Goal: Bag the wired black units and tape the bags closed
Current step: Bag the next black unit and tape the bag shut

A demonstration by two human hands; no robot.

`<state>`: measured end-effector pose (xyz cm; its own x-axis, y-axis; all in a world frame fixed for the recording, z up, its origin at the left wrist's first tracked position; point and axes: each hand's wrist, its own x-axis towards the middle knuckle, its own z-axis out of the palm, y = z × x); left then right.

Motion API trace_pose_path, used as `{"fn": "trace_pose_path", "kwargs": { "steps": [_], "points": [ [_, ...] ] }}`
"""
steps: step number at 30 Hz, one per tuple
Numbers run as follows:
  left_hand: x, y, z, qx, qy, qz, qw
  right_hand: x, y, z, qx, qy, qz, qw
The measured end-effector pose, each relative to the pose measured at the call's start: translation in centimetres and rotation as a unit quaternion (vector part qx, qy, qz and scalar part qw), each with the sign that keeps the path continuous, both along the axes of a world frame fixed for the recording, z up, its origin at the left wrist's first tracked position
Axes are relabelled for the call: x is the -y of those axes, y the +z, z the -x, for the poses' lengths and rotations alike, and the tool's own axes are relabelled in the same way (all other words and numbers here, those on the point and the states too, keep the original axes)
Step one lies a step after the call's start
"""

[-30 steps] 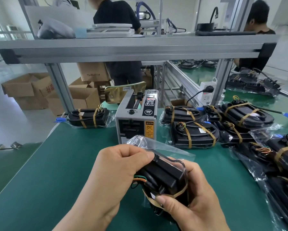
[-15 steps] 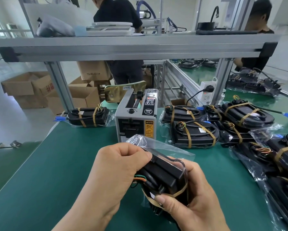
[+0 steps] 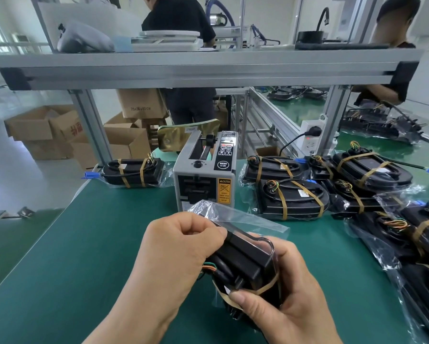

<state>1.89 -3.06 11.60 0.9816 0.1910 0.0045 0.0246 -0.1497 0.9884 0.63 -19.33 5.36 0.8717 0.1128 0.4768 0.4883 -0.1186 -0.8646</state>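
Just above the near part of the table [image 3: 84, 244], I hold a black unit [image 3: 243, 264] between both hands. A clear bag [image 3: 245, 219] covers its top, and the bag's loose mouth sticks up towards the far side. My left hand [image 3: 178, 254] has its fingers [image 3: 198, 227] curled tight, pinching the bag's edge at the unit's upper corner. My right hand [image 3: 290, 304] wraps the unit from the right and below, thumb pressed on the tan band across its lower end. Coloured wires show at the unit's left side, by my left palm. Straight ahead stands a grey tape dispenser [image 3: 204, 175]. One bagged unit [image 3: 134, 171] lies left of it, and a pile of units [image 3: 292, 198], banded and mostly in bags, lies to its right.
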Motion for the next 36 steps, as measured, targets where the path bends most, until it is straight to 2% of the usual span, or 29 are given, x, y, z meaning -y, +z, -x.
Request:
{"fn": "trace_pose_path", "kwargs": {
  "steps": [8,15,22,25,27,29,31,34,36],
  "points": [
    [-0.3,-0.3,0.2,0.046,-0.015,-0.027,0.999,-0.1,0.0,0.1,0.007,0.002,0.001,1.0],
    [-1.0,-1.3,-0.6,0.051,-0.012,0.001,0.999,0.0,-0.3,-0.2,0.001,0.004,0.0,1.0],
    [-1.2,-2.1,-1.4,0.043,0.007,-0.026,0.999,0.9,-0.7,-0.9,-0.07,0.044,-0.102,0.991],
    [-1.5,-2.9,-1.9,0.046,0.033,-0.025,0.998,1.5,-1.2,-1.5,-0.094,0.07,-0.193,0.974],
    [-2.2,-3.5,-2.1,0.024,-0.023,-0.021,0.999,2.0,-1.8,-2.1,-0.113,0.064,-0.253,0.959],
    [-2.6,-3.7,-2.3,-0.009,-0.166,-0.01,0.986,2.2,-2.1,-2.4,-0.126,0.077,-0.294,0.944],
    [-2.5,-3.8,-2.3,-0.032,-0.257,0.008,0.966,2.1,-2.3,-2.7,-0.13,0.109,-0.32,0.932],
    [-2.1,-3.8,-2.7,-0.013,-0.286,0.034,0.958,2.5,-2.5,-2.8,-0.137,0.154,-0.336,0.919],
    [-2.3,-3.4,-3.0,0.006,-0.276,0.021,0.961,3.3,-2.4,-3.0,-0.146,0.154,-0.325,0.921]
  ]
}}
